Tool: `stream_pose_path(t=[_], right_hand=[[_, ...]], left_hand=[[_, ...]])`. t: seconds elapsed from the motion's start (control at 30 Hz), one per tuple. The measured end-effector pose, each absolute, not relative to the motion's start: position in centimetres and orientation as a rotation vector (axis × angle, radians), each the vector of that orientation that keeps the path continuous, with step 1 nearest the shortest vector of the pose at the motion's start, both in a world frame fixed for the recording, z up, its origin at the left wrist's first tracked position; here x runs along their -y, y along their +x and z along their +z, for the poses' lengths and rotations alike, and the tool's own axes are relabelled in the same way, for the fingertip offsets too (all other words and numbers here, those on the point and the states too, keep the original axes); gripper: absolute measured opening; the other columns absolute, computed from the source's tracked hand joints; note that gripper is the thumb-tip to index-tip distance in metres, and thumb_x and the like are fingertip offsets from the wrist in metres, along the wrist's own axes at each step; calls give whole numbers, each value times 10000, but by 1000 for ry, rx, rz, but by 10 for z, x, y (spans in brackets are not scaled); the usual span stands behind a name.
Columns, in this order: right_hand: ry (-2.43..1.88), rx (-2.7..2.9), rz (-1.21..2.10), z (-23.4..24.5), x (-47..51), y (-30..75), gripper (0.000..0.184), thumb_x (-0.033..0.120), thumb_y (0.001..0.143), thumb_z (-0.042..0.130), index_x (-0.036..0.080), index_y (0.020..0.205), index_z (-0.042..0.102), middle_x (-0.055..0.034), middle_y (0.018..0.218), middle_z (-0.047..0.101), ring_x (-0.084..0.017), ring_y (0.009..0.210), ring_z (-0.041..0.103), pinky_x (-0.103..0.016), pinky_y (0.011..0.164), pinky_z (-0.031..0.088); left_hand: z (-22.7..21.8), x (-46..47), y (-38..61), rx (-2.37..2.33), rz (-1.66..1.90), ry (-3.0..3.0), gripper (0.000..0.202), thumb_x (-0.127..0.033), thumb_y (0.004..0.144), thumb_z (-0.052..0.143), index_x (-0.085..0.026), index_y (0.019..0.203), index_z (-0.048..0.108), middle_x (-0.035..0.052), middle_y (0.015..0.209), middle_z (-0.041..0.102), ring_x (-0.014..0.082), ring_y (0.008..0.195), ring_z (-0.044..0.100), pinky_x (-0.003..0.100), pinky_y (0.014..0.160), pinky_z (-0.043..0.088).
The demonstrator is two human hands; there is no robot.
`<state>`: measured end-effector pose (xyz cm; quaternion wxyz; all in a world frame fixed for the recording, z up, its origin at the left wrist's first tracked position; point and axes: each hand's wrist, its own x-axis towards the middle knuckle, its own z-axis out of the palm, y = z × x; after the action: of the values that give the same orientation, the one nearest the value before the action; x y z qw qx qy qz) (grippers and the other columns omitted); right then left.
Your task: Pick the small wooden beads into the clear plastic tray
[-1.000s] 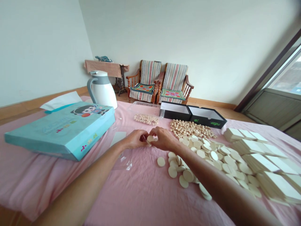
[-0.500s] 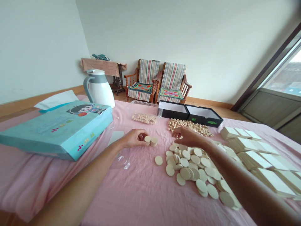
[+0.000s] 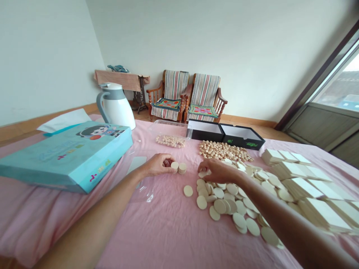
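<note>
Two short stacks of round wooden discs stand side by side on the pink cloth. Fingers of my left hand point(image 3: 160, 165) are curled around the left stack point(image 3: 174, 166), while the right stack point(image 3: 182, 168) stands just beside it. My right hand point(image 3: 217, 171) is at the upper left edge of a loose pile of wooden discs point(image 3: 235, 207), its fingertips closed on a pale disc point(image 3: 203, 174). Part of the pile is hidden under that hand and forearm. One single disc point(image 3: 188, 191) lies flat, apart from the pile.
Small wooden beads point(image 3: 224, 150) lie in front of black open boxes point(image 3: 241, 137). More beads point(image 3: 170, 141) sit by a clear plastic tray point(image 3: 168, 127). Stacked wooden rectangles point(image 3: 303, 186) occupy the right side. A blue box point(image 3: 70, 149) and white jug point(image 3: 119, 110) stand left.
My right hand has moved down and slightly left, from above the pile onto discs at its edge. My left hand stays at the stack. The view has shifted slightly.
</note>
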<state>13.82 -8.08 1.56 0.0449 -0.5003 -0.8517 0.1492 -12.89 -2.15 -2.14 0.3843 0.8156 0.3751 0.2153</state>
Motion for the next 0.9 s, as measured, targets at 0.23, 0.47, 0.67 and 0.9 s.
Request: stream_pose_path(t=[0.23,0.47,0.67,0.9], right_hand=[[-1615,2372,205,4,55,106,222,265,730,584,158,906,666,-68,848,652,-155,765,586,-237,667,402],[-1935,2331,85,-9,47,84,342,426,772,568,130,930,632,-136,931,661,-209,806,615,-267,626,387],[-1899,2283,120,10,47,107,317,444,796,551,156,857,668,-93,835,689,-185,773,617,-254,615,380],[-1828,2515,227,26,58,149,153,185,659,604,176,795,672,-38,810,685,-164,754,605,-232,628,386]], left_hand=[[-20,24,-128,-956,552,2087,403,-396,644,729,-129,935,649,-9,682,596,112,615,510,211,560,395],[-22,24,-129,-957,554,2153,364,-392,667,714,-138,922,658,-14,675,585,106,599,499,208,551,382],[-21,24,-129,-952,554,2142,366,-396,663,718,-138,915,655,-12,677,587,113,608,513,213,558,388],[-23,23,-128,-963,555,2134,370,-395,656,721,-129,903,653,-7,688,601,115,614,518,216,567,391]])
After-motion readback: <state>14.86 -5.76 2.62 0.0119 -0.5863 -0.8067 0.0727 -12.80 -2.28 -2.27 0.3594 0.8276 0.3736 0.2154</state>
